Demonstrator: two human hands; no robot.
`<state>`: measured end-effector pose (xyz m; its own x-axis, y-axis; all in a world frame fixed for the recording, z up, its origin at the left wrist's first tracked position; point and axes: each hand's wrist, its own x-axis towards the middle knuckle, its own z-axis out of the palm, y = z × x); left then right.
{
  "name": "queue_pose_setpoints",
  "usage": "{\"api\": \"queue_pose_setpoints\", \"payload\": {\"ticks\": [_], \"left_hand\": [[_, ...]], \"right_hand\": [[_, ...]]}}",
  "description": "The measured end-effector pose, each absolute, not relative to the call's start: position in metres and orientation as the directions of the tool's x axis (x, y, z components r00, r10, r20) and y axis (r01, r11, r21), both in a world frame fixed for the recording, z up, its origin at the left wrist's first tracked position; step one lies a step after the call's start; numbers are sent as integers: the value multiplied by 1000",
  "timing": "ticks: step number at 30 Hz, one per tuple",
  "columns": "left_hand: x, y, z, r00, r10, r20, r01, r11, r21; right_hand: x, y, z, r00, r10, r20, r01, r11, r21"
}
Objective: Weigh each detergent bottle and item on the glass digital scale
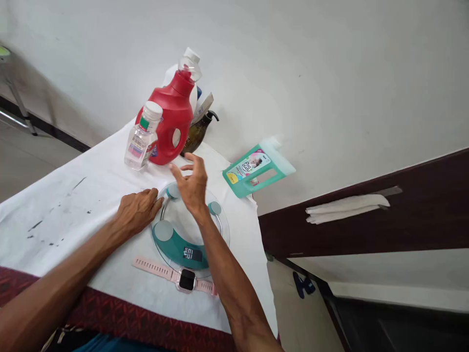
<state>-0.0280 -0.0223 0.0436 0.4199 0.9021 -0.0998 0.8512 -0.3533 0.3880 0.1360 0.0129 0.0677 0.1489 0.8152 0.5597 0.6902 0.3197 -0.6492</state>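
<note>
Glass scale (172, 247) near the worktop's (98, 186) right edge. Right hand (194, 188) above it, grip spread, empty; left hand (137, 212) curled by its rim, grip unclear. Seems mid-reach; grasping would call for closing right fingers.

The only view looks out from the person's head, facing forward and down, close above the white cloth-covered counter (106, 168), with the round clear-glass and teal scale (172, 250) near mid-view. It reaches wide, taking in the plain pale grey wall (348, 98) beyond and beige floor (300, 325) at either side.
</note>
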Motion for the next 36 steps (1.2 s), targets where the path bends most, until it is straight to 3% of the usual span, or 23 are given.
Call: {"api": "queue_pose_setpoints", "payload": {"ticks": [2,6,10,14,20,25,30,36], "left_hand": [[-27,-23,45,412,903,-121,859,-341,381],[-26,-23,47,396,906,-147,869,-319,378],[-25,-22,45,362,920,-153,881,-284,379],[-24,-21,45,330,932,-148,888,-253,383],[-25,-19,39,301,936,-180,901,-217,376],[-25,-17,34,274,948,-161,911,-202,360],[-23,-17,39,259,944,-206,928,-185,322],[-25,-18,33,286,945,-160,908,-214,360]], "right_hand": [[178,-8,72,260,758,599,715,266,-647],[268,-42,75,524,475,707,776,77,-626],[347,-48,65,763,299,573,619,-84,-781],[406,-20,56,883,285,374,415,-102,-904],[454,30,67,847,460,267,285,30,-958],[458,37,68,803,552,226,103,244,-964],[440,38,72,856,453,251,110,315,-943],[419,0,91,888,353,296,214,253,-943]]}}
